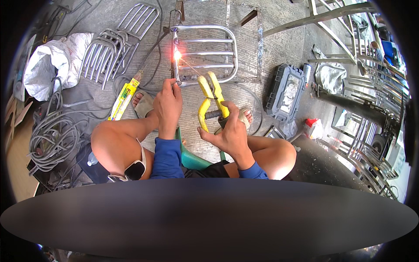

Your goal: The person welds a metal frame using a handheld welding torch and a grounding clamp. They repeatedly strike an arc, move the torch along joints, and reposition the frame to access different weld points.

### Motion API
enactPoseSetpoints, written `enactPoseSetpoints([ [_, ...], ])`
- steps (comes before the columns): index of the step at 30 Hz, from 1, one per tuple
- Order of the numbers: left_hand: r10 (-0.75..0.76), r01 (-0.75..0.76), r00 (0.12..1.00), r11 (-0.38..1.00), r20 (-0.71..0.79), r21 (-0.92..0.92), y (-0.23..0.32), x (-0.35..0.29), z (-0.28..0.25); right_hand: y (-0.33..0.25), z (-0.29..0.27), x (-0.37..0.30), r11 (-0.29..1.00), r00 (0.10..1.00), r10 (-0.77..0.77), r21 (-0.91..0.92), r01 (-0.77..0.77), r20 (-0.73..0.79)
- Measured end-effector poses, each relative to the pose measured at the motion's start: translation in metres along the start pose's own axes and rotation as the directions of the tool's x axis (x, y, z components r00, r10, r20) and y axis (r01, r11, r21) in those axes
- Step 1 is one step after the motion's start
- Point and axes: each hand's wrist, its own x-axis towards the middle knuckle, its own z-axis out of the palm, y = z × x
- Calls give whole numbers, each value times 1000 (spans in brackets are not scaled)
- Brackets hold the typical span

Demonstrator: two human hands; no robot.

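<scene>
My right hand [233, 132] is wrapped round a yellow welding electrode holder [205, 109], its jaws pointing away from me. From the jaws a thin welding rod [190, 66] runs up and left to a bright orange-white glow [177, 55]. The glow sits on the left bar of a shiny metal rack [235, 48], a rounded tube frame with several crossbars, lying on the ground. At the near left corner of this rack, my left hand [169, 105] is closed with its fingertips pinched on the bar's end. The glare hides the welded spot.
Several similar racks [104, 54] lie stacked to the left beside a white sack [50, 65]. A yellow rod packet [124, 99] and coiled cables [56, 135] are nearer. On the right stand a black toolbox [286, 91] and metal frames [340, 26]. Sunglasses [135, 169] hang by my left knee.
</scene>
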Motion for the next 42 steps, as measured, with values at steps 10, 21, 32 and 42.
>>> enactPoseSetpoints([
  [10, -29, 29, 999, 1000, 26, 11, -6, -2, 3, 3, 2, 0, 999, 998, 41, -24, -39, 56],
  [21, -146, 147, 980, 989, 136, 6, -4, 0, -13, 1, 3, 0, 997, 997, 65, 36, -66, 40],
  [32, 12, -56, 985, 965, -172, -255, -1, 1, -13, 0, 2, -1, 996, 997, 76, 34, -76, 4],
  [42, -133, 142, 989, 812, 57, -566, 15, -30, -11, 1, -10, -19, 987, 991, 115, 121, -105, -75],
])
